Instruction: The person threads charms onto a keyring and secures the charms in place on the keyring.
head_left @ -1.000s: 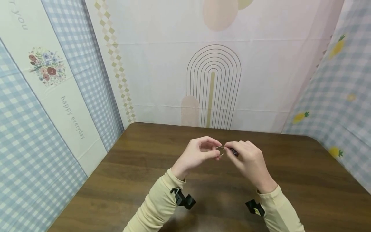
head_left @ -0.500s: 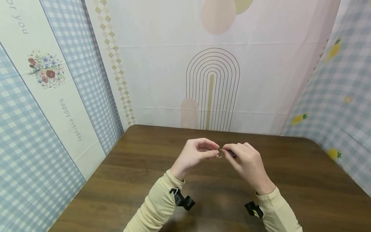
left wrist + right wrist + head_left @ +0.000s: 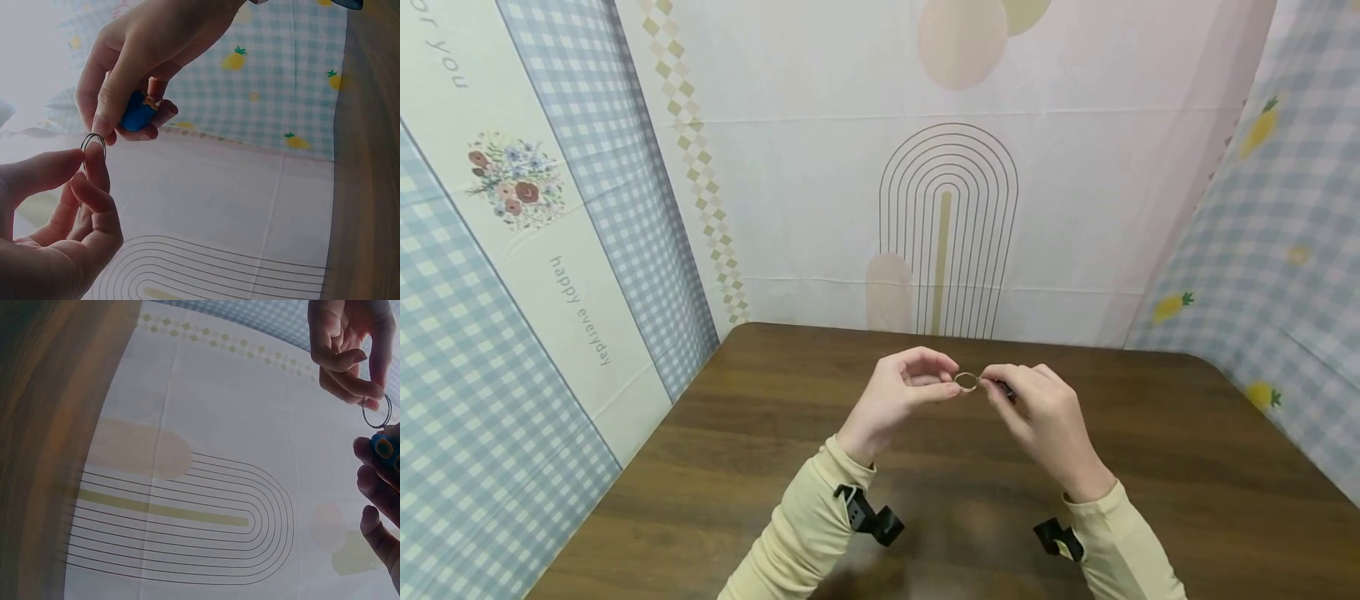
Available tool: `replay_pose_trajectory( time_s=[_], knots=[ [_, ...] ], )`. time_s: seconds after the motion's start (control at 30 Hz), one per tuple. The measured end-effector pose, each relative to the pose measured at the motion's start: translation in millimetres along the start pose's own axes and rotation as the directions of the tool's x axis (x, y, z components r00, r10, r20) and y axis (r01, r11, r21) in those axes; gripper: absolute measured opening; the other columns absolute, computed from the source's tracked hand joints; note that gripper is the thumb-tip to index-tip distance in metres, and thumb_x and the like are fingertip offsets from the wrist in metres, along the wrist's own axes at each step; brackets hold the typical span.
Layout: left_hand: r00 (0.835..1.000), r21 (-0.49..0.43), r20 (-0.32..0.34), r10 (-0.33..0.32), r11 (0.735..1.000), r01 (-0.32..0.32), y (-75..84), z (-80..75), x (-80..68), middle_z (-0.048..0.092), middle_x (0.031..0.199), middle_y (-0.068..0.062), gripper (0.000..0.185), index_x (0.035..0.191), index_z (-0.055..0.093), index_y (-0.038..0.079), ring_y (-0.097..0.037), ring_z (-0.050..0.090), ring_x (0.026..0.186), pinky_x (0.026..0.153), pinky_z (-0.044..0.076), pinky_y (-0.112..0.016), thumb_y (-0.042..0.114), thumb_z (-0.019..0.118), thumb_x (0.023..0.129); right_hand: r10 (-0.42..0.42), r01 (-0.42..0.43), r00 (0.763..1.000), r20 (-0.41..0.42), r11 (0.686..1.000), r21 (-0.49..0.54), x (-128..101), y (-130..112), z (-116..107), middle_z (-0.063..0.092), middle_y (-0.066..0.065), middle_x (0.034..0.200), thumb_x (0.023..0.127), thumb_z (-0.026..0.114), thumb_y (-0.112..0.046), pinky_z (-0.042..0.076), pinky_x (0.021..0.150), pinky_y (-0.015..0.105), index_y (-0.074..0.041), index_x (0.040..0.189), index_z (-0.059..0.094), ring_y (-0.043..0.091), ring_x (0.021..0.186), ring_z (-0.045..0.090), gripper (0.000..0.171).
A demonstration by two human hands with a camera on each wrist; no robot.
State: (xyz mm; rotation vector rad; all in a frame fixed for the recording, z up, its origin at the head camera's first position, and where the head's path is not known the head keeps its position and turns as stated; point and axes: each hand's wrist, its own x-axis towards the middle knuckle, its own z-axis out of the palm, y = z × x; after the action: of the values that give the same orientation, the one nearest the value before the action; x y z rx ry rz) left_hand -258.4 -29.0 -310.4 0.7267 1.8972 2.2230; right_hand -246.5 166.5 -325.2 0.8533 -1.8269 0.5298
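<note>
A thin metal split ring [image 3: 966, 392] is held up between my two hands, above the table. My left hand [image 3: 891, 396] pinches its left side with thumb and forefinger; in the left wrist view the ring [image 3: 84, 152] shows doubled wire. On the other side, my right hand [image 3: 1041, 412] has its thumb and forefinger at the ring's right edge. Curled in those right fingers is a small blue charm with orange parts [image 3: 137, 114], mostly covered. Orange-ringed spots show on the charm [image 3: 383, 447] in the right wrist view. Whether ring and charm are joined is hidden.
A brown wooden table [image 3: 737, 433] lies beneath both hands. Behind it hangs a pale patterned cloth [image 3: 805, 192], with blue checked cloths [image 3: 647, 167] at the sides. Black wrist cameras [image 3: 871, 517] sit on both yellow sleeves.
The ring has turned from a more upright circle to a flatter oval. My left fingers have drawn slightly left and show more of it. My right hand keeps its grip, barely shifting.
</note>
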Motion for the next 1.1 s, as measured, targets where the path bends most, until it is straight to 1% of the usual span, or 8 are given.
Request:
replay_pose_trajectory(
  time_s=[0.27, 0.5, 0.63, 0.7, 0.83, 0.93, 1.03, 1.1],
  knots=[
    [1.000, -0.025, -0.010, 0.028, 0.999, -0.029, -1.7, -2.8, -4.6, 0.071, 0.097, -0.007, 0.027, 0.110, 0.061, -0.012, -0.009, 0.070, 0.083, 0.086, 0.057, -0.032, -0.005, 0.066, 0.085, 0.009, -0.009, 1.000, 0.005, 1.000, -0.004, -0.9, -7.9, 0.6, 0.066, -0.002, 0.071, 0.102, 0.048, -0.031, 0.037, 0.059, 0.022, -0.008, 0.088, 0.068, 0.008, 0.058, 0.045, 0.034],
    [0.999, 0.065, -0.040, 0.033, 0.997, -0.030, -1.6, -0.6, -9.7, 0.069, 0.086, 0.007, 0.022, 0.102, 0.066, -0.006, -0.006, 0.066, 0.081, 0.079, 0.052, -0.026, 0.005, 0.071, 0.084, 0.000, 0.000, 1.000, 0.022, 1.000, -0.005, -2.5, -15.6, 1.4, 0.066, -0.002, 0.071, 0.102, 0.048, -0.030, 0.038, 0.060, 0.022, -0.008, 0.089, 0.068, 0.008, 0.057, 0.046, 0.034],
    [0.998, 0.037, -0.056, 0.031, 0.999, -0.029, -2.2, 0.7, -11.0, 0.067, 0.082, 0.008, 0.019, 0.100, 0.064, -0.007, -0.007, 0.065, 0.079, 0.079, 0.052, -0.027, 0.002, 0.069, 0.084, -0.003, 0.003, 1.000, 0.029, 1.000, -0.004, -3.1, -18.7, 1.4, 0.068, -0.001, 0.072, 0.102, 0.048, -0.031, 0.038, 0.061, 0.022, -0.008, 0.089, 0.068, 0.010, 0.057, 0.049, 0.034],
    [0.998, 0.039, -0.044, 0.033, 0.999, -0.031, -3.0, 0.6, -10.6, 0.066, 0.081, 0.008, 0.018, 0.099, 0.063, -0.007, -0.007, 0.064, 0.077, 0.079, 0.052, -0.027, 0.002, 0.069, 0.084, -0.009, 0.010, 1.000, 0.027, 1.000, -0.011, -2.7, -18.6, 1.4, 0.067, -0.001, 0.072, 0.102, 0.048, -0.031, 0.038, 0.061, 0.022, -0.008, 0.089, 0.069, 0.008, 0.057, 0.049, 0.033],
    [0.999, 0.045, 0.023, 0.034, 0.998, -0.035, -4.9, -1.5, -10.2, 0.066, 0.080, 0.009, 0.014, 0.096, 0.062, -0.005, -0.006, 0.063, 0.075, 0.076, 0.052, -0.025, 0.000, 0.067, 0.084, -0.016, 0.016, 1.000, 0.017, 1.000, -0.015, -1.8, -17.8, 1.5, 0.067, -0.002, 0.072, 0.102, 0.049, -0.030, 0.038, 0.061, 0.023, -0.009, 0.088, 0.069, 0.006, 0.057, 0.048, 0.033],
    [0.997, 0.014, 0.065, 0.042, 0.999, -0.043, -5.6, -2.8, -11.2, 0.066, 0.079, 0.009, 0.012, 0.094, 0.060, -0.006, -0.007, 0.062, 0.075, 0.075, 0.051, -0.023, -0.003, 0.065, 0.083, -0.020, 0.020, 1.000, 0.018, 1.000, -0.008, -1.8, -18.0, 1.7, 0.066, -0.002, 0.071, 0.102, 0.049, -0.030, 0.038, 0.061, 0.022, -0.009, 0.088, 0.069, 0.006, 0.057, 0.048, 0.032],
    [0.996, -0.021, 0.063, 0.055, 0.998, -0.054, -5.2, -2.4, -11.9, 0.065, 0.079, 0.007, 0.018, 0.098, 0.058, -0.010, -0.007, 0.062, 0.076, 0.075, 0.052, -0.023, -0.007, 0.064, 0.081, -0.021, 0.021, 0.999, 0.026, 1.000, -0.007, -2.5, -18.3, 2.2, 0.067, -0.003, 0.071, 0.102, 0.049, -0.030, 0.038, 0.061, 0.022, -0.009, 0.088, 0.069, 0.006, 0.056, 0.048, 0.032],
    [0.997, -0.028, 0.030, 0.065, 0.998, -0.064, -5.0, -1.6, -11.9, 0.064, 0.082, 0.006, 0.025, 0.103, 0.056, -0.010, -0.007, 0.063, 0.076, 0.074, 0.054, -0.023, -0.008, 0.065, 0.080, -0.017, 0.017, 1.000, 0.026, 1.000, -0.011, -2.9, -18.3, 2.3, 0.067, -0.002, 0.071, 0.102, 0.049, -0.030, 0.038, 0.061, 0.022, -0.009, 0.089, 0.069, 0.006, 0.056, 0.048, 0.032]
  ],
)
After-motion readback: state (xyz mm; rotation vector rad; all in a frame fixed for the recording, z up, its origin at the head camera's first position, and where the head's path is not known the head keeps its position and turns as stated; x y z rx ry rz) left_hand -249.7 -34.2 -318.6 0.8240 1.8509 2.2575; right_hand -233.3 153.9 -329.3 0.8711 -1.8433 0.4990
